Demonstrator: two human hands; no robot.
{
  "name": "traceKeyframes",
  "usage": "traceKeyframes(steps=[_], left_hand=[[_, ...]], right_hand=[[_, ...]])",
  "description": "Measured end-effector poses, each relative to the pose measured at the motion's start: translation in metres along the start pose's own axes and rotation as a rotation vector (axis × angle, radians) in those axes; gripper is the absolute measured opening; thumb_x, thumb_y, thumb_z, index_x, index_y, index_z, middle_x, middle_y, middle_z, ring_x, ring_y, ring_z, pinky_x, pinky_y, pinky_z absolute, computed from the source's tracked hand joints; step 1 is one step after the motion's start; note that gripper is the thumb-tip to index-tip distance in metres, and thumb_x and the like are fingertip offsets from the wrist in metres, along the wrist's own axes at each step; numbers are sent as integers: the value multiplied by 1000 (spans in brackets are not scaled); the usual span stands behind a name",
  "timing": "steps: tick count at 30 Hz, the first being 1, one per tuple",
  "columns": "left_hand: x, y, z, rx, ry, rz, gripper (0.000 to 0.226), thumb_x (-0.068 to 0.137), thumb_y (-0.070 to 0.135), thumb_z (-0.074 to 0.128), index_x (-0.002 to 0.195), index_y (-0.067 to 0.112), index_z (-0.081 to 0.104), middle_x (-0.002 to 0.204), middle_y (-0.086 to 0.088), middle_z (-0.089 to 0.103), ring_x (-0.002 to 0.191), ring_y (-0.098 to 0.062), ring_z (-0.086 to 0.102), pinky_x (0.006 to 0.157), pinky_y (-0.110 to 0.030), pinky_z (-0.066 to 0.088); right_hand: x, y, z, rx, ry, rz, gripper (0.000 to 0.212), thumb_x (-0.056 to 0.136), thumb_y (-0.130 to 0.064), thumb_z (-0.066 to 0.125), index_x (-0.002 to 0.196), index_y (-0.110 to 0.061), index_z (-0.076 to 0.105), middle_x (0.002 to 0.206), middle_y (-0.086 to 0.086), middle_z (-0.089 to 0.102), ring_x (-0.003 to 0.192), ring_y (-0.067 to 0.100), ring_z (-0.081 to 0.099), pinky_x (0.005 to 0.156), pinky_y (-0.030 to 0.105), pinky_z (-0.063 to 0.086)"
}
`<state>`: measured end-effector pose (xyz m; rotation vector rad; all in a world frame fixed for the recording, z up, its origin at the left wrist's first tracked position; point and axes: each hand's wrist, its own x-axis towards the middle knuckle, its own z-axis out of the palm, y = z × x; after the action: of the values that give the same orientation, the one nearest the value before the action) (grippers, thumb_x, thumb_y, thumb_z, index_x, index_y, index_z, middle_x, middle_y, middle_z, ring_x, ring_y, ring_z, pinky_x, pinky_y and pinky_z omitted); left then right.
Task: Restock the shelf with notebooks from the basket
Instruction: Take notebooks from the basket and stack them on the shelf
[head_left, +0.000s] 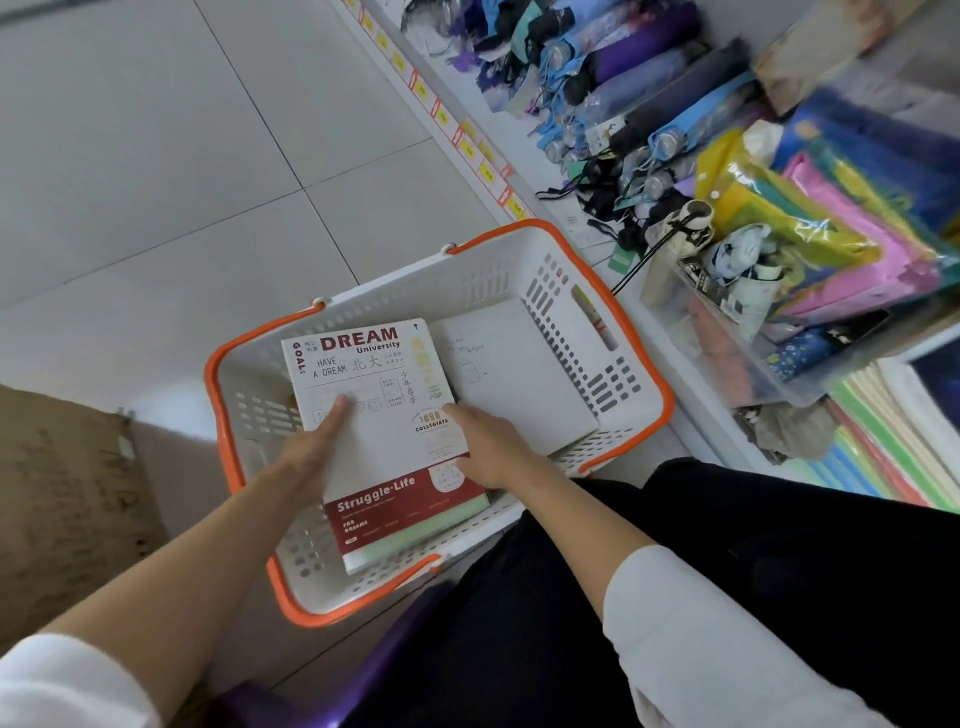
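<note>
A white basket with an orange rim (530, 270) stands on the floor by the shelf. Inside it lies a stack of notebooks. The top one is a white "DREAM University" notebook (374, 384); below it shows a dark red "Struggle-Life" notebook (400, 512). A plain white notebook (514, 374) lies flat at the basket's right. My left hand (317, 441) holds the white top notebook at its left edge, with the thumb on the cover. My right hand (480, 449) grips its right edge, fingers hidden beneath.
The low white shelf (670, 332) runs along the right with folded umbrellas (639, 88), coloured plastic folders (831, 244) and a clear bin. Stacked coloured notebooks (878, 457) lie lower right. A brown sack (62, 483) sits left; grey floor tiles lie beyond. My dark-clothed knee is lower right.
</note>
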<state>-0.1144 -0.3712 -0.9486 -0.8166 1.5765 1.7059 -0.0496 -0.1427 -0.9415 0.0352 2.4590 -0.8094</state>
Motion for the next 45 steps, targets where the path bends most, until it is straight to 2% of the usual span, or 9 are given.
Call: traceKeyframes(steps=[5,9,13,20,24,29,38,42,45], left_hand=[[-13,26,12,-11,-332,0,43,83,47,65,117,21,66,117,-10,69,104,-32,68,70,-47,58],[-31,55,39,-19,-411,4,42,77,50,66,105,21,74,114,-9,71,99,-28,70,68,-44,58],[-62,87,80,33,-471,120,41,82,51,61,109,21,69,108,-7,73,95,-26,72,67,-42,59],[-145,121,172,86,-574,287,38,91,26,64,126,12,61,118,-11,69,99,-28,69,72,-43,59],[-195,137,229,179,-680,437,42,91,5,61,132,5,54,128,-14,63,111,-33,63,96,-52,49],[-264,146,306,376,-786,764,32,93,17,62,125,17,59,122,-4,67,103,-23,67,85,-41,56],[-352,158,450,616,-1000,961,51,91,-1,60,139,13,47,108,-4,66,81,-11,68,65,-22,58],[-378,165,519,565,-1002,1059,56,91,-1,59,143,15,44,132,-3,59,105,-19,65,91,-37,55],[-380,160,559,652,-926,1110,57,92,3,59,144,19,43,118,2,62,80,-18,63,52,-21,50]], right_hand=[[-23,2,-36,613,5,300,99,83,-48,70,155,-20,7,154,3,34,137,24,39,109,40,36],[-48,-4,-73,828,133,295,86,82,-45,73,149,-16,28,140,8,53,122,21,55,95,33,49],[-82,-16,-108,877,390,159,33,92,-22,65,123,-11,62,121,6,67,106,20,66,72,18,55],[-172,-12,-172,796,689,105,27,93,-16,62,115,-26,51,99,-13,65,79,-5,65,58,12,51],[-236,-8,-212,707,838,93,28,92,-7,61,116,-19,54,108,-8,63,88,7,64,63,11,51],[-322,6,-248,853,1139,123,26,88,-9,65,108,-22,56,109,0,69,95,20,69,78,38,58],[-435,61,-339,1003,1654,153,29,87,1,63,113,-12,63,112,11,70,95,29,70,84,47,57],[-453,100,-386,1051,1775,236,16,81,1,68,90,-12,65,105,14,71,86,32,71,81,51,58],[-456,132,-406,1088,1790,354,14,79,2,68,87,-8,65,99,16,72,77,32,71,77,50,59]])
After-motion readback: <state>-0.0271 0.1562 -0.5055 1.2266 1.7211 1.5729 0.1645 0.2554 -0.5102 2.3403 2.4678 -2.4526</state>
